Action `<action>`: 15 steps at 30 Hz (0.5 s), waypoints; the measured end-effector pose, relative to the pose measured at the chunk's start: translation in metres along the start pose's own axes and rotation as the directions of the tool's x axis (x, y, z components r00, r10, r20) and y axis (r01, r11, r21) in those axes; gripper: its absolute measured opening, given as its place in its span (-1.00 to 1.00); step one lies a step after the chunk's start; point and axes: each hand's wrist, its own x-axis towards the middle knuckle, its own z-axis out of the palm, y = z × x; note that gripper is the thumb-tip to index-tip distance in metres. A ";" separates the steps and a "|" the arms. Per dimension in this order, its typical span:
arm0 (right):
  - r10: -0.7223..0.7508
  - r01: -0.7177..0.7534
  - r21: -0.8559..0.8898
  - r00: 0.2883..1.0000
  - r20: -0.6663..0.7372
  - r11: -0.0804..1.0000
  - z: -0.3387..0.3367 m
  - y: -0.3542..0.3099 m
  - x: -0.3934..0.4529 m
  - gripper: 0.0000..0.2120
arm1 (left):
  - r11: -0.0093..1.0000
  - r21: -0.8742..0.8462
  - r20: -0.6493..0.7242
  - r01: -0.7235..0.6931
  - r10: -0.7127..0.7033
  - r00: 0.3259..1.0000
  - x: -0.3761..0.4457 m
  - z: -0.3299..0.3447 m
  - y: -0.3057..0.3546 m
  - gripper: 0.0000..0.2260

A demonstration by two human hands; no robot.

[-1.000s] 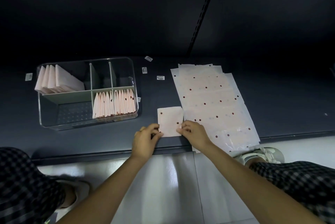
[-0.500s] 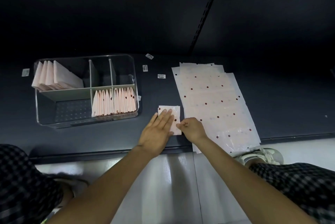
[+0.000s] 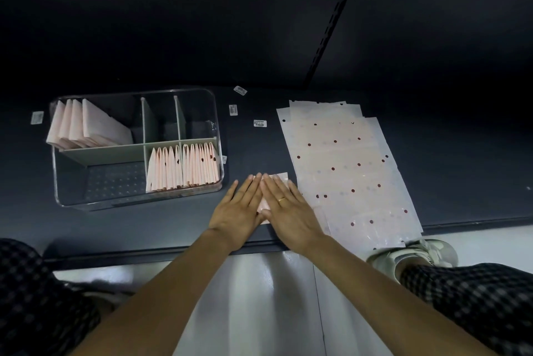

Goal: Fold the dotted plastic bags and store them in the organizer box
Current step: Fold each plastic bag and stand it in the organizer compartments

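- A dark shelf (image 3: 288, 130) is seen running across the view, backed by a dark wall panel with a slotted upright rail (image 3: 331, 30).
- A stack of unfolded dotted plastic bags (image 3: 346, 171) is laid flat on the right part of the shelf, its near end overhanging the shelf's front edge; the sheets are translucent with dark red dots.
- A clear organizer box (image 3: 138, 200) is set on the left part of the shelf, split by grey-green dividers into compartments.
- In the far left compartment, larger folded pink bags (image 3: 86, 126) are leaned together; in the near right compartment, a row of small folded bags (image 3: 184, 168) is stood upright; the near left and the two far right compartments are seen without bags.
- A folded dotted bag (image 3: 278, 177) is pressed flat on the shelf between the box and the stack, mostly covered by both hands.
- The left hand (image 3: 239, 211) is laid flat on it, grip open, fingers straight and together.
- The right hand (image 3: 288, 211) is laid flat beside it, grip open, fingers straight; the two index fingers touch at their tips, and a gold ring (image 3: 281, 199) is worn.
- A pale shoe (image 3: 418, 254) is seen below the shelf edge at right.
- Small barcode stickers (image 3: 260, 123) are scattered on the shelf behind the box and stack.
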 end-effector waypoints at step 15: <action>-0.370 0.339 -0.252 0.925 -0.084 0.906 -0.016 0.032 -0.020 -0.82 | 0.992 -0.123 0.046 0.000 0.006 0.999 0.001 -0.003 -0.007 -0.35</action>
